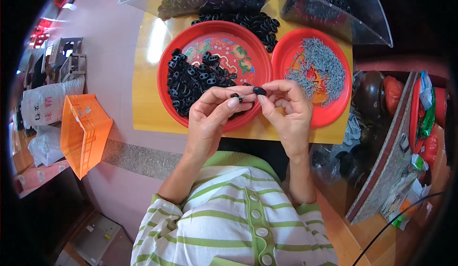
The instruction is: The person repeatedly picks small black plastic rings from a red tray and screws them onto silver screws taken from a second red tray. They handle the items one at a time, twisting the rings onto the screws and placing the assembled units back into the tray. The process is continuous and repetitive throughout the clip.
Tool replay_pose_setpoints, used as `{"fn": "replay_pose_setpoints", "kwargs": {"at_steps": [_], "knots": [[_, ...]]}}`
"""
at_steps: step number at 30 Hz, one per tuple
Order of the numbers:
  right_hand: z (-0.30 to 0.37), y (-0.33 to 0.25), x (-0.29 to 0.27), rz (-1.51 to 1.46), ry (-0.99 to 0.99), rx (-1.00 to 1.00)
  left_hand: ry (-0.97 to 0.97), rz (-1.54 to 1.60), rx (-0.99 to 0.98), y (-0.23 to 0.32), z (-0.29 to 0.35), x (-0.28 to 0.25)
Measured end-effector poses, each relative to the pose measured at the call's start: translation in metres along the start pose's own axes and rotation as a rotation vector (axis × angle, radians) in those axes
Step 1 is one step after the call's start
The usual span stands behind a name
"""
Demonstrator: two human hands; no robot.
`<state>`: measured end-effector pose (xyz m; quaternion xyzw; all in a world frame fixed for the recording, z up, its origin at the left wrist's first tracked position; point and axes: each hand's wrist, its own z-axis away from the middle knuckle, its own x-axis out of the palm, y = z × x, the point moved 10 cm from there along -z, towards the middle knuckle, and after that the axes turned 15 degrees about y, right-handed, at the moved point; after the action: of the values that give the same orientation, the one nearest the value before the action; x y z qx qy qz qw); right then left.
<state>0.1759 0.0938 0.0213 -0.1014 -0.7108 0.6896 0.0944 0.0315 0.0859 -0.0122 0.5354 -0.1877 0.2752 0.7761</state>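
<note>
Nearest is the striped shirt (pixel 224 218), close against the near edge of the yellow table (pixel 145 89). Beyond that edge only a thin strip of table shows before the larger red tray (pixel 241 39). The broadest bare yellow lies left of that tray; past the table's left edge stands an orange crate (pixel 88 132). On the right, the smaller red tray (pixel 327 115) reaches close to the right edge, and little table shows between the two trays.

Both hands work over the larger tray's near right rim. The left hand (pixel 208 119) pinches a small dark part (pixel 234 95) with a thin grey shaft pointing right. The right hand (pixel 289 115), fingertips drawn together, holds a black oval piece (pixel 259 91) just beside the shaft's end; I cannot tell whether they touch. Left of the left hand, and farther, black pieces (pixel 183 84) heap in the larger tray. Grey screws (pixel 329 65) lie in the smaller tray, right of the right hand and farther.

At the far side, loose black pieces (pixel 253 22) and two clear bins (pixel 369 25) crowd the table.
</note>
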Motion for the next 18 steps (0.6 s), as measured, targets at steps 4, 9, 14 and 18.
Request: {"fn": "replay_pose_setpoints", "kwargs": {"at_steps": [4,9,14,18], "knots": [[0.001,0.004,-0.006,0.015,0.016,0.045,0.014,-0.013,-0.003,-0.003,-0.001,0.006],[0.0,0.02,-0.011,-0.168,0.036,0.189,0.024,-0.032,-0.017,-0.006,-0.002,0.01],[0.0,0.037,-0.011,-0.346,0.026,0.382,0.071,-0.121,-0.013,-0.009,-0.004,0.006],[0.002,0.041,-0.007,-0.396,0.042,0.44,0.11,-0.239,0.012,-0.01,-0.005,-0.002]]}}
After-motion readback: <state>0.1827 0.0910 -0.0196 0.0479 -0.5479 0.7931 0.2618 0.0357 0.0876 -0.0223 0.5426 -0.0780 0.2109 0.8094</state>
